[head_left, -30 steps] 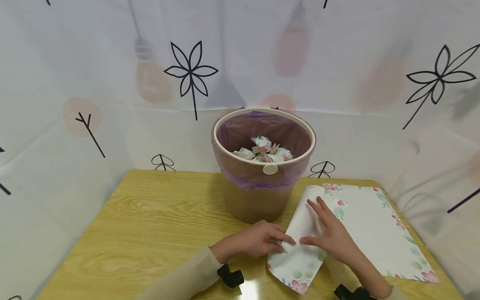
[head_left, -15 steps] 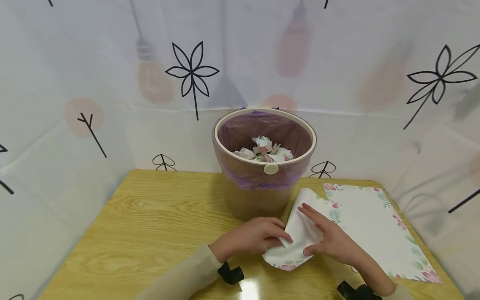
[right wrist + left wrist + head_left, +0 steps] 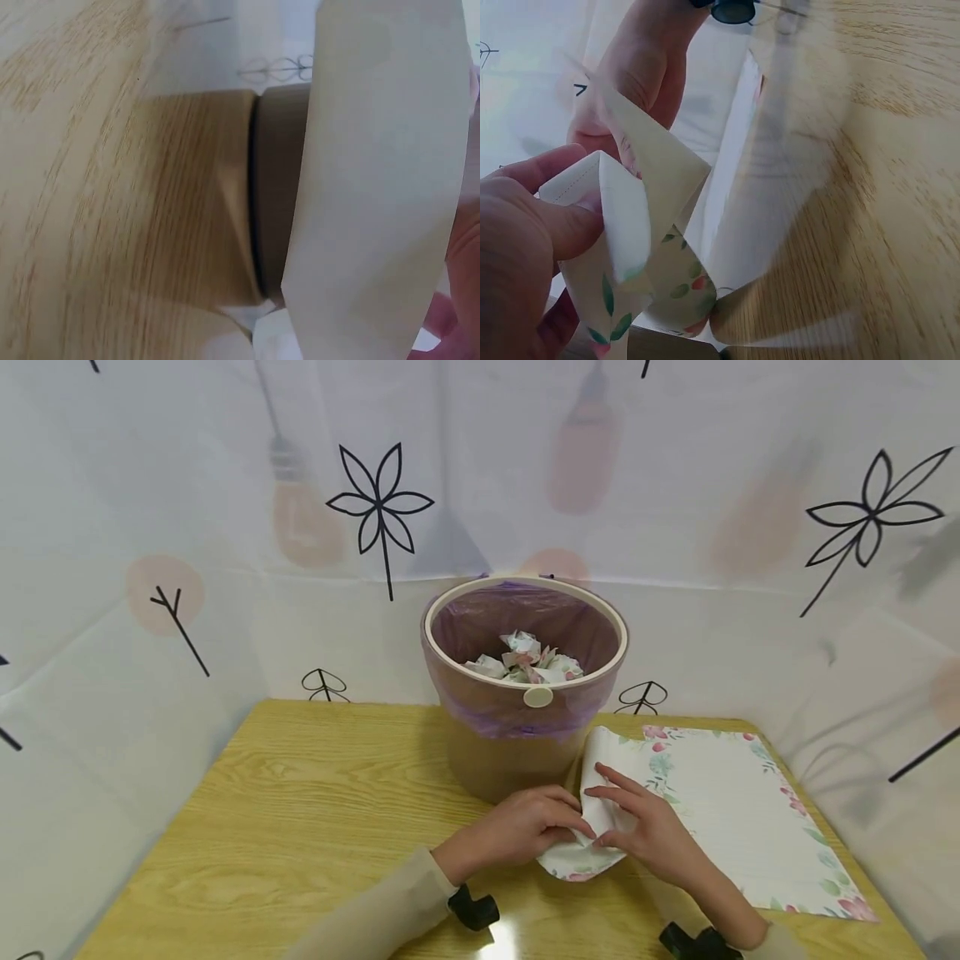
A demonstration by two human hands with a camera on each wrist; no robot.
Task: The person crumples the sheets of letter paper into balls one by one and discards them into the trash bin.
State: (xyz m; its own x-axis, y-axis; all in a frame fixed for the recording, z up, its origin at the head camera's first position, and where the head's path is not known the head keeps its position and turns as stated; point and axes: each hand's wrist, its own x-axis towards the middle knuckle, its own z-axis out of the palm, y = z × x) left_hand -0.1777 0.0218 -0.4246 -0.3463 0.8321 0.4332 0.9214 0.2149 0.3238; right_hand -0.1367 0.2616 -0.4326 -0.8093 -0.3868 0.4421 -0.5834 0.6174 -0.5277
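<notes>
Bent flowered paper (image 3: 597, 815) between your hands, on the table (image 3: 322, 793) beside the bin (image 3: 506, 768).
Your left hand (image 3: 528, 827) pinches a fold; your right hand (image 3: 656, 831) touches it with fingers spread, thumb apart.

Counter (image 3: 322, 793): looks like wood, streaky grain, shiny spot. Bin (image 3: 504, 770): smooth plastic. Bag (image 3: 495, 718) in bin: thin, shiny, crinkly plastic. Bent sheet (image 3: 600, 812): dull, smooth paper. Paper balls (image 3: 525, 662): rough, crumpled. Wall cover (image 3: 495, 460): dull, wrinkly cloth.
</notes>
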